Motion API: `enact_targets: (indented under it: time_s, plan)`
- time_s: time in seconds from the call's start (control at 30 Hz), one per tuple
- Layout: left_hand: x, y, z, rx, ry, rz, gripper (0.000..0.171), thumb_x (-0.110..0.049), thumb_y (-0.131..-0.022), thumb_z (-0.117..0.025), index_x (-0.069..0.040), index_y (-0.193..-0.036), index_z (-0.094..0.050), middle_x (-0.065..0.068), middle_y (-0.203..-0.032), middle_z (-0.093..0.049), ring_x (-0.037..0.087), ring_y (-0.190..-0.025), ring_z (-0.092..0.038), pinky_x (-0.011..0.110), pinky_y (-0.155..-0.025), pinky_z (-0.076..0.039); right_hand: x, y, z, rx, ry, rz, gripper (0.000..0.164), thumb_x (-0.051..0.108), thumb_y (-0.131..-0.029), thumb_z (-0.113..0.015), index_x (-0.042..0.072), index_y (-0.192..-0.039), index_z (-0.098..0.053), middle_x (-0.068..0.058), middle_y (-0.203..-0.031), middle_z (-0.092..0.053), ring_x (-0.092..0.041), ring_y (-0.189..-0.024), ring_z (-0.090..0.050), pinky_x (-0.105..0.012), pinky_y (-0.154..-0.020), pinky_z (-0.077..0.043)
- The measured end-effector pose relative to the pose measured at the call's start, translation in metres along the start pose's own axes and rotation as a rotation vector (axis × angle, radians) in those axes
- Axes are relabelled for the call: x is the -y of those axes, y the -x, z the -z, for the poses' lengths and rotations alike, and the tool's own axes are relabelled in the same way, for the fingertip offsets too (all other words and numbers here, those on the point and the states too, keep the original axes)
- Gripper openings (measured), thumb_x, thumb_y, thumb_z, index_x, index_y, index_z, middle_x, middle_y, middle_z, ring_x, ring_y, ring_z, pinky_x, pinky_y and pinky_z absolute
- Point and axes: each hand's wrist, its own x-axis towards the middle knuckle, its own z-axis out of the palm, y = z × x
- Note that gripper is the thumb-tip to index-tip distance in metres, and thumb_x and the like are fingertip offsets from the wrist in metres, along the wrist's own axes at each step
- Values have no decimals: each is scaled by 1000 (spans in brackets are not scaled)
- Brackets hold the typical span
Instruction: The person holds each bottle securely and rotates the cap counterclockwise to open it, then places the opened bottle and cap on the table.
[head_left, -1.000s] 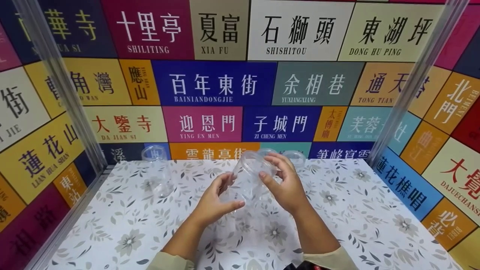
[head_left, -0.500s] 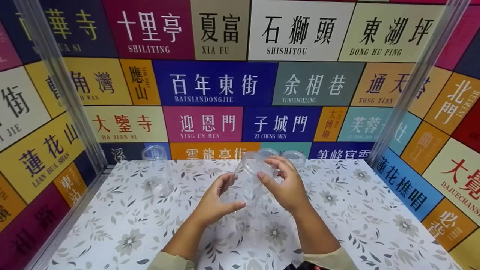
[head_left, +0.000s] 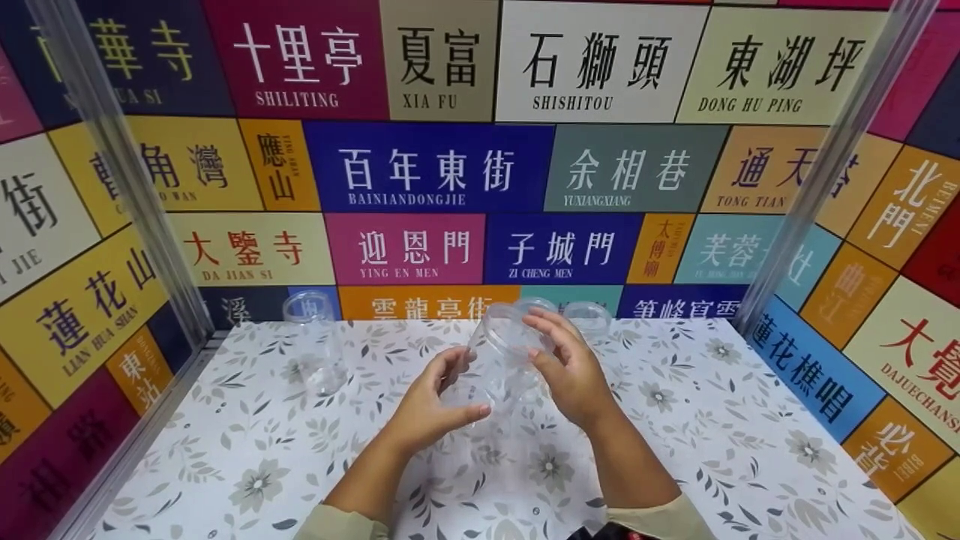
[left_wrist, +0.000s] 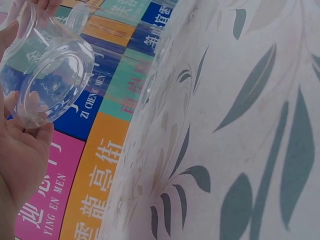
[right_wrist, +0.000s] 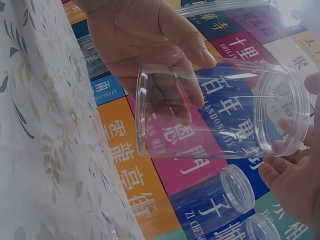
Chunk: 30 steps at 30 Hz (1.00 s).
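Both hands hold a clear plastic jar [head_left: 499, 360] tilted above the patterned table, its mouth end up and away from me. My left hand [head_left: 431, 401] grips the lower end, fingers behind and thumb in front. At the upper end, my right hand [head_left: 570, 367] has its fingers and thumb around the rim. In the right wrist view, the jar [right_wrist: 210, 137] lies sideways with its ringed mouth end toward the right hand's fingertips [right_wrist: 280, 170]. The left wrist view shows the round base of the jar [left_wrist: 55, 82] beside the left fingers.
Another clear jar [head_left: 315, 349] stands at the table's back left. Behind the right hand stand two more clear jars, one partly hidden [head_left: 536, 304] and one farther right [head_left: 589, 319]. A sign-covered wall [head_left: 427, 165] rises behind the table [head_left: 259, 480]. Metal posts [head_left: 821, 150] frame both sides.
My right hand has shifted slightly to the right, and its thumb has moved to the right along the jar's upper end. The left hand has stayed in place.
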Motion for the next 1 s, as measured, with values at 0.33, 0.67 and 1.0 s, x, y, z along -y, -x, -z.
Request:
enact_targets:
  time_s: [0.33, 0.67, 1.0]
  plan:
    - [1, -2, 0, 1, 30, -21, 94, -36, -82, -94, -22, -160, -43, -2, -166, -51, 21, -158, -44, 50, -133, -34, 3, -3, -2, -51, 67, -2, 60, 39, -99, -74, 17, -152, -58, -3, -169, -41, -30, -158, -37, -61, -125, -41]
    - [3, 0, 0, -4, 12, 28, 98, -42, -81, -94, -23, -161, -42, -1, -168, -47, 24, -160, -41, 53, -132, -34, 5, -2, -1, -99, 135, -141, 67, 54, -91, -82, 22, -146, -61, -3, -152, -50, -27, -126, -53, -49, -104, -53]
    - [0, 0, -1, 0, 29, 23, 97, -41, -80, -94, -22, -160, -43, -1, -166, -49, 22, -159, -42, 50, -133, -34, 4, -2, -2, -110, 95, -27, 54, 43, -92, -83, 16, -138, -70, -2, -155, -56, -24, -144, -51, -53, -117, -46]
